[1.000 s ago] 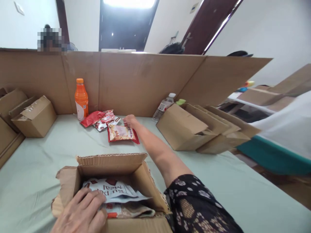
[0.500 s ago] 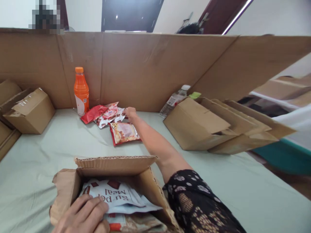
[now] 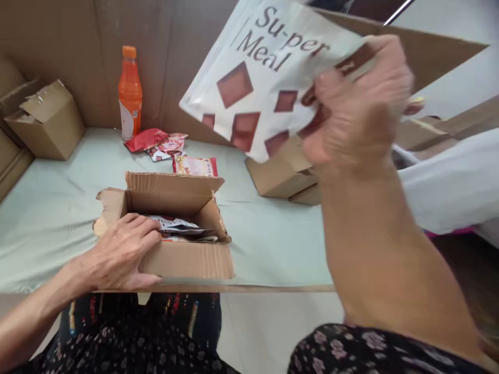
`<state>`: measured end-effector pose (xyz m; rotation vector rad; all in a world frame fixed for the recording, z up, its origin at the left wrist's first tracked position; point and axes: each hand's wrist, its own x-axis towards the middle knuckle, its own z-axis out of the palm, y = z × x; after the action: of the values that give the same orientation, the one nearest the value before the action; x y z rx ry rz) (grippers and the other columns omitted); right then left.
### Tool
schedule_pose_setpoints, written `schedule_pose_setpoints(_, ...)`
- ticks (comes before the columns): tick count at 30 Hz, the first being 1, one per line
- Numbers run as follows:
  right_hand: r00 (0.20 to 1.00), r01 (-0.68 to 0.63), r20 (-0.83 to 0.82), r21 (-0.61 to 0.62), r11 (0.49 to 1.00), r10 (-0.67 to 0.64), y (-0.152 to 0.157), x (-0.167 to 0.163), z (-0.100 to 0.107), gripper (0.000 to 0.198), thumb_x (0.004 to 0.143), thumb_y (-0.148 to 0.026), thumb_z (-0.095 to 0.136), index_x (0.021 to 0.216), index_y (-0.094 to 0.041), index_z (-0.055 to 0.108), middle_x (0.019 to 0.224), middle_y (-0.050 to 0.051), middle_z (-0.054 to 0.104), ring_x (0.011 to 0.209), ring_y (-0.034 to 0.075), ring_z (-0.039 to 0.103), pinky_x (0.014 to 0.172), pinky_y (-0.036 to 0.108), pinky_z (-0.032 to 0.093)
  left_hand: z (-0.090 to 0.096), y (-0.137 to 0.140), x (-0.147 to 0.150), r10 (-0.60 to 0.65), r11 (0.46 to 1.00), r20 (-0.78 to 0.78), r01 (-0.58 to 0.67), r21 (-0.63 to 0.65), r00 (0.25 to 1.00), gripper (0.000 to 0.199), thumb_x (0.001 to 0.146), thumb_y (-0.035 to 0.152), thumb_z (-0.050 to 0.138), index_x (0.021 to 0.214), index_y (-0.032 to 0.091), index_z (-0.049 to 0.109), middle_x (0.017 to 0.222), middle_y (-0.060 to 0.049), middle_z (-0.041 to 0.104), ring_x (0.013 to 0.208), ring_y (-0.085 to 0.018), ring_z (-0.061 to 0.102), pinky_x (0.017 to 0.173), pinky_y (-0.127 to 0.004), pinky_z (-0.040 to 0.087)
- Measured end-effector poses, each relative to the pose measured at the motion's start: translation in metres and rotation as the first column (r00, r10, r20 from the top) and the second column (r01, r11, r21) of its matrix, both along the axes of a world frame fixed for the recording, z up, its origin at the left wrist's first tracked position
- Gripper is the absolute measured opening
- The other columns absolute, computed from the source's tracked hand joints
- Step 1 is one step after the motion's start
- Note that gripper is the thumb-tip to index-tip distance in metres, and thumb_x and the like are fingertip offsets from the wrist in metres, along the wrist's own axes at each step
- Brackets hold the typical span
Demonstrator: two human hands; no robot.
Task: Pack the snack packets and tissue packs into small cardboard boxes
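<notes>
My right hand (image 3: pixel 362 98) is closed on the edge of a white food pouch (image 3: pixel 265 78) with dark red squares and the words "Su-per Meal". It holds the pouch tilted, high above the table. My left hand (image 3: pixel 125 249) rests over the left front corner of an open cardboard box (image 3: pixel 187 259), fingers over the edge and thumb against the outside. Inside the box lie white pouches (image 3: pixel 175 224), partly hidden by the hand. Behind the box are a red-edged snack packet (image 3: pixel 197 166) and a red packet (image 3: pixel 146 140) among other small packets.
An orange bottle (image 3: pixel 130 96) stands by the cardboard wall (image 3: pixel 163 67) at the back. A small carton (image 3: pixel 49 124) sits at the left. Further cartons (image 3: pixel 276 176) stand on the right behind the raised pouch. The table's front edge (image 3: pixel 249 288) is near my body.
My right hand has come away from the packets at the back and now holds a white pouch up at the upper right. The view has tilted down. My left hand remains at the box.
</notes>
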<state>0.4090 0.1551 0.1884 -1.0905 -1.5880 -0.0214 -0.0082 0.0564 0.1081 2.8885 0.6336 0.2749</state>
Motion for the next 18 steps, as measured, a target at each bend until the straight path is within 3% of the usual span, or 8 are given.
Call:
schedule_pose_setpoints(4,0.996,-0.092,0.001,0.162,0.982,0.093,-0.085,-0.081,0.008,0.034,0.093,-0.055,0.072,0.104,-0.025,0.065,0.094,-0.001,0.063,0.096,0.020,0.070,0.075,0.037,0.056,0.002,0.000,-0.001,0.002,1.000,0.000,-0.002,0.004,1.000,0.046,0.076,0.048,0.080,0.105,0.016,0.065,0.122,-0.014,0.069,0.107,-0.033,0.063,0.098,-0.048,0.049)
schedule_pose_setpoints(7,0.985,-0.170,0.044,0.139,0.976,0.165,-0.111,-0.129,-0.007,0.021,0.099,-0.045,0.068,0.099,-0.024,0.066,0.083,-0.003,0.063,0.073,0.012,0.065,0.064,0.028,0.053,0.003,-0.001,-0.002,0.008,1.000,0.007,-0.008,0.016,1.000,0.048,0.078,0.048,0.080,0.109,0.015,0.065,0.125,-0.015,0.068,0.114,-0.034,0.063,0.102,-0.048,0.049)
schedule_pose_setpoints(9,0.972,-0.204,0.126,0.050,0.978,0.197,-0.114,-0.142,-0.022,0.007,0.101,-0.030,0.062,0.099,-0.025,0.066,0.085,-0.002,0.068,0.068,0.011,0.063,0.060,0.027,0.052,0.001,-0.002,-0.003,0.013,1.000,-0.014,-0.013,0.021,1.000,0.050,0.079,0.050,0.078,0.112,0.014,0.065,0.124,-0.016,0.069,0.114,-0.035,0.064,0.103,-0.049,0.049)
schedule_pose_setpoints(11,0.919,-0.255,0.275,-0.136,0.957,0.284,-0.111,-0.142,-0.036,0.014,0.100,-0.020,0.056,0.098,-0.026,0.068,0.088,0.000,0.073,0.072,0.014,0.067,0.066,0.029,0.055,0.000,-0.004,-0.003,0.020,1.000,-0.035,-0.020,0.020,0.999,0.048,0.080,0.051,0.077,0.109,0.015,0.065,0.122,-0.015,0.069,0.110,-0.034,0.065,0.101,-0.049,0.050)
schedule_pose_setpoints(14,0.723,-0.236,0.500,-0.469,0.851,0.476,-0.108,-0.137,-0.046,0.020,0.096,-0.018,0.055,0.089,-0.026,0.073,0.090,0.002,0.078,0.084,0.020,0.071,0.085,0.038,0.056,-0.001,-0.005,-0.002,0.028,1.000,-0.017,-0.028,0.009,0.999,0.044,0.079,0.049,0.078,0.105,0.017,0.065,0.122,-0.013,0.070,0.110,-0.032,0.065,0.100,-0.047,0.050)
schedule_pose_setpoints(16,0.632,-0.160,0.587,-0.539,0.827,0.505,-0.108,-0.139,-0.043,0.014,0.093,-0.020,0.061,0.090,-0.024,0.074,0.093,0.005,0.079,0.090,0.024,0.072,0.092,0.042,0.053,-0.001,-0.005,-0.002,0.035,0.999,-0.010,-0.035,0.003,0.999,0.045,0.078,0.047,0.079,0.107,0.016,0.065,0.123,-0.014,0.070,0.110,-0.032,0.065,0.101,-0.047,0.050)
schedule_pose_setpoints(18,0.606,-0.088,0.649,-0.521,0.849,0.461,-0.108,-0.149,-0.037,0.013,0.092,-0.022,0.066,0.102,-0.022,0.075,0.102,0.008,0.079,0.098,0.028,0.072,0.095,0.044,0.051,-0.001,-0.004,-0.001,0.045,0.999,-0.026,-0.044,0.008,0.999,0.047,0.078,0.049,0.079,0.107,0.015,0.065,0.121,-0.014,0.070,0.107,-0.033,0.066,0.098,-0.048,0.051)
